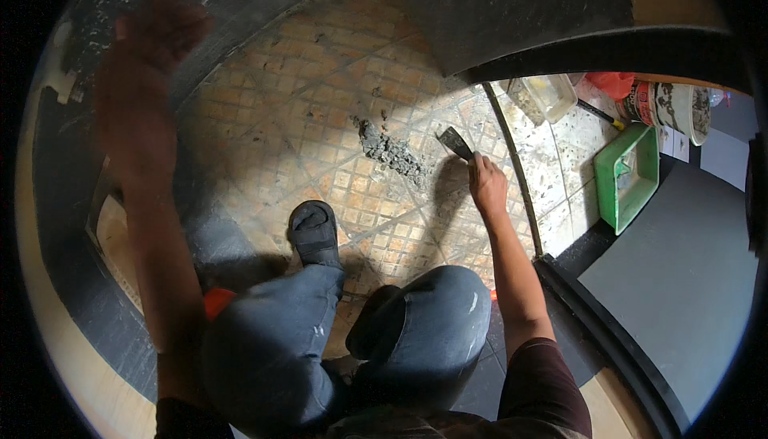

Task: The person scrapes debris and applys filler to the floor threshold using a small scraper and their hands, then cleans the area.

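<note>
One dark, flat-bladed scraper (455, 143), located over the square-patterned, tan tiled floor (296, 131); whether its blade touches the tiles I cannot tell. Held in the bare right hand (487, 185), grip closed around the handle.

One loose, grey, crumbly heap of rubble (392, 153), on the tiles just left of the blade, apart from it.

One bare left hand (164, 32), blurred, at upper left, near a dark wall; its grip, open or closed, I cannot tell.

One black, open-toed slipper (314, 231), worn, below the heap.

At right: one green, rectangular plastic tray (606, 191), tilted; one white, dirt-smeared bucket (682, 111); one clear plastic tub (552, 96).
</note>
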The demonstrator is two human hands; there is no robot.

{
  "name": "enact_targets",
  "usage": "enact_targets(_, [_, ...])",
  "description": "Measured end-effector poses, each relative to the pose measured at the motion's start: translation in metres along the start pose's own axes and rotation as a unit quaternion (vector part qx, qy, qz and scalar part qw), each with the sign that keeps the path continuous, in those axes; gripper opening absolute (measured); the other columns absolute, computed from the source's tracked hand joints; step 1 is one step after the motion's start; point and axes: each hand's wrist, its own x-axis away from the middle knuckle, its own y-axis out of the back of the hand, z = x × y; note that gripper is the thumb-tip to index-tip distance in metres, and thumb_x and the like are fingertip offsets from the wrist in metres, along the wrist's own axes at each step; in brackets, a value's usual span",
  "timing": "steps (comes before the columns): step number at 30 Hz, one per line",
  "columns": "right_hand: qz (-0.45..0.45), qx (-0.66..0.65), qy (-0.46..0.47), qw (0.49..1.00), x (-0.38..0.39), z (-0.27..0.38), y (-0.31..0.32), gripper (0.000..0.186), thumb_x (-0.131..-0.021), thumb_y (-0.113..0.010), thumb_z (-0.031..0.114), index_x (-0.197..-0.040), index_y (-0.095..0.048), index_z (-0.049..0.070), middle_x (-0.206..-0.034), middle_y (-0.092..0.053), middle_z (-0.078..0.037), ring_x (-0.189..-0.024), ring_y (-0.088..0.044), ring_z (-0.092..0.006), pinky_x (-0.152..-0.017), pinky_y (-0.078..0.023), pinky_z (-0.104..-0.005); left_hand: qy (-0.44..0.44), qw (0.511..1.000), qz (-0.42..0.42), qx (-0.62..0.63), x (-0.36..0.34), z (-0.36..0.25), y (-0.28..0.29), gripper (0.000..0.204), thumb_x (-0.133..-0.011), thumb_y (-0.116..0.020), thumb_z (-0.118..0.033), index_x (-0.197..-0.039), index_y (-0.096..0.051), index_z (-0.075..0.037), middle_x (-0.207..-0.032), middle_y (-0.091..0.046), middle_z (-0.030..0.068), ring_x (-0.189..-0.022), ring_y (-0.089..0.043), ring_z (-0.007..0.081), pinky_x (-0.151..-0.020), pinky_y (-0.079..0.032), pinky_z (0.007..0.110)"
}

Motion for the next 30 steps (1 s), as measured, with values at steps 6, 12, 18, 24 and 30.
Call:
enact_targets(6, [-0.044, -0.068, -0.105, 0.991, 0.006, 0.043, 0.016, 0.031, -0.097, -0.059, 0.016, -0.125, -0.057, 0.004, -0.098, -0.066, -0.019, -0.087, -0.067, -0.0401, -0.071, -0.053, -0.0502, 0.107, 0.962, 0.036, 0.250, 0.018, 0.006, -0.014, 0.046, -0.110, -0.042, -0.030, -0.128, -0.064, 0.005, -0.114, -0.071, 0.0145, -0.108, -0.069, 0.0262, -0.100, -0.050, 0.037])
enact_targets(12, [0.054, -0.089, -0.219, 0.970, -0.008, 0.065, 0.039, 0.029, -0.096, -0.063, 0.019, -0.121, -0.058, 0.007, -0.099, -0.068, -0.025, -0.090, -0.066, -0.0468, -0.073, -0.052, -0.0550, 0.247, 0.919, 0.128, 0.278, 0.050, -0.020, -0.006, 0.050, -0.111, -0.043, -0.040, -0.131, -0.066, -0.001, -0.113, -0.071, 0.0128, -0.107, -0.069, 0.0225, -0.099, -0.051, 0.036])
enact_targets(18, [0.047, -0.256, -0.265, 0.928, 0.035, 0.154, 0.130, 0.027, -0.094, -0.068, 0.018, -0.114, -0.057, 0.003, -0.087, -0.067, -0.031, -0.084, -0.065, -0.0523, -0.069, -0.051, -0.0566, 0.295, 0.884, 0.275, 0.234, 0.100, -0.073, 0.018, 0.039, -0.106, -0.059, -0.032, -0.132, -0.066, -0.005, -0.119, -0.071, 0.0112, -0.108, -0.068, 0.0217, -0.095, -0.051, 0.036])
enact_targets(24, [0.076, -0.315, -0.391, 0.861, 0.102, 0.213, 0.227, 0.037, -0.094, -0.070, 0.015, -0.121, -0.056, -0.004, -0.079, -0.066, -0.017, -0.068, -0.067, -0.0238, -0.061, -0.051, -0.0389, 0.194, 0.858, 0.460, 0.120, 0.116, -0.136, 0.041, 0.049, -0.098, -0.067, -0.030, -0.141, -0.058, -0.008, -0.136, -0.061, 0.0184, -0.126, -0.059, 0.0364, -0.107, -0.046, 0.041])
enact_targets(30, [-0.011, -0.529, -0.463, 0.711, 0.066, 0.180, 0.341, 0.031, -0.099, -0.066, 0.011, -0.124, -0.056, -0.004, -0.084, -0.068, -0.007, -0.068, -0.061, -0.0102, -0.056, -0.046, -0.0282, 0.038, 0.802, 0.566, 0.186, 0.077, -0.210, -0.031, 0.054, -0.098, -0.067, -0.037, -0.144, -0.057, -0.011, -0.142, -0.056, 0.0240, -0.131, -0.056, 0.0416, -0.109, -0.045, 0.046])
